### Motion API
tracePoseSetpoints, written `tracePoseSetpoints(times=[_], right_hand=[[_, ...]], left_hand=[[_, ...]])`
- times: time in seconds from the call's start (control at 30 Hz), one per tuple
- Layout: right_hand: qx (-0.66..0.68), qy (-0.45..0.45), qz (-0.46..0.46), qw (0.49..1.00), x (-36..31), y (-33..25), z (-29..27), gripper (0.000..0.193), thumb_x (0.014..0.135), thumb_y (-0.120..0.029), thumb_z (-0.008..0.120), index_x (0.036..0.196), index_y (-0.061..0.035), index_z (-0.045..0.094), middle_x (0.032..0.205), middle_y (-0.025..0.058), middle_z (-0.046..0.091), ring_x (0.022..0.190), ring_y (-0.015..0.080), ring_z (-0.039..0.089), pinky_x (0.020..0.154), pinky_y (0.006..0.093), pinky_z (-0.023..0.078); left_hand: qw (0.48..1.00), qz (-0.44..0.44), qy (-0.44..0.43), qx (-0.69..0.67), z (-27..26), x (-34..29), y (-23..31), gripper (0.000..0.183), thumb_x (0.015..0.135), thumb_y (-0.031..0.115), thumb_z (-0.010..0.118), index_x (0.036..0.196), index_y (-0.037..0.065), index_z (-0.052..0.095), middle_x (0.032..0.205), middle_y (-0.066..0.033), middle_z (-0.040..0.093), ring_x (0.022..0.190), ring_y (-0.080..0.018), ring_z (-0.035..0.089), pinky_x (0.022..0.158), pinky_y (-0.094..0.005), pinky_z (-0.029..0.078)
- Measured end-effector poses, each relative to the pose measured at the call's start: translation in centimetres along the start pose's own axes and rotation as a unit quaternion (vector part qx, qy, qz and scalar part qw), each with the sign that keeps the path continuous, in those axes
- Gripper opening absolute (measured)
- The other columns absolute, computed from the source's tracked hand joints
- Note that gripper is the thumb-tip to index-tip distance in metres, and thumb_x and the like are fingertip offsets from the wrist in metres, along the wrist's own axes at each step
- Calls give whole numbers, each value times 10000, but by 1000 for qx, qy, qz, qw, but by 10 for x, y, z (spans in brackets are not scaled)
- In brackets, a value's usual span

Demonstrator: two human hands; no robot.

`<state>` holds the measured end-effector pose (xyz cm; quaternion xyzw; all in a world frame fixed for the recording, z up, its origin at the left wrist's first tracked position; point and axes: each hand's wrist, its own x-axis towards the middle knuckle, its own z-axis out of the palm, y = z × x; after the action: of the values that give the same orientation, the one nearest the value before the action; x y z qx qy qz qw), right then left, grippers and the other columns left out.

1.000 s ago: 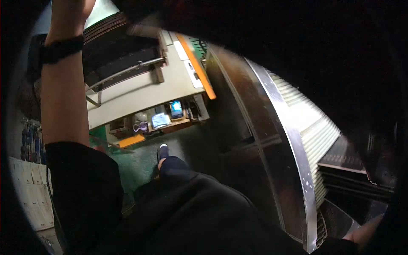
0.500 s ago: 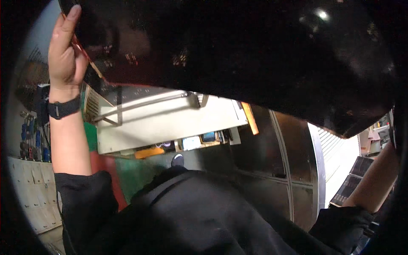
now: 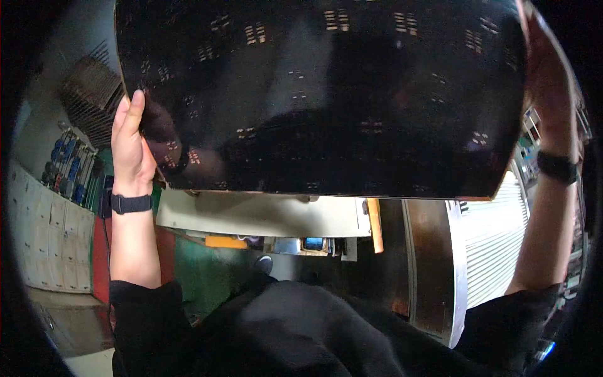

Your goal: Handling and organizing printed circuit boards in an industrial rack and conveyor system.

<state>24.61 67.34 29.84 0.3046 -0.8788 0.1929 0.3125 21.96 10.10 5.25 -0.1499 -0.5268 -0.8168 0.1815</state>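
The left hand [image 3: 133, 147] grips a black panel [image 3: 352, 107] by one edge; opposite is the right hand [image 3: 553, 107], whose hold I cannot tell.

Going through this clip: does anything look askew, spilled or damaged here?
Nothing stands out. The black panel sits nearly level between the left hand and right hand, with no crack or spill visible. Its pale marks repeat in small clusters, so they look more like a pattern than damage. The panel's top is out of view.

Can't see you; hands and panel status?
Left hand gripping black panel by left edge. Right hand at right edge, grip unclear. Pale table partly hidden behind it.
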Motion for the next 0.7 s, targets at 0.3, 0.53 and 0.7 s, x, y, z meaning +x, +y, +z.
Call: tracePoseSetpoints(times=[0.3, 0.53, 0.7], right_hand=[[510, -20, 247, 824, -115, -61, 137, 607, 936, -171, 662, 1433, 63, 404, 1267, 131, 625, 1100, 174, 635, 868, 298, 552], [477, 18, 217, 851, -87, -76, 168, 347, 977, -213, 619, 1212, 38, 575, 1065, 57, 660, 947, 107, 629, 867, 237, 492], [435, -29, 313, 844, -50, -111, 200, 345, 967, -262, 646, 1164, 18, 595, 933, 1, 647, 819, 54, 581, 731, 204, 461]], left_hand=[[981, -60, 185, 27, -29, -39, 16, 221, 998, 194, 605, 1187, 80, 609, 1128, -29, 671, 990, -147, 656, 903, -304, 514], [981, -110, 137, 88, -47, -27, 35, 354, 992, 243, 617, 1275, 38, 560, 1167, -45, 652, 1032, -156, 637, 902, -314, 512], [982, -139, 112, 58, -112, -7, 29, 346, 998, 236, 596, 1278, 35, 564, 1174, -54, 655, 1025, -165, 645, 901, -309, 516]])
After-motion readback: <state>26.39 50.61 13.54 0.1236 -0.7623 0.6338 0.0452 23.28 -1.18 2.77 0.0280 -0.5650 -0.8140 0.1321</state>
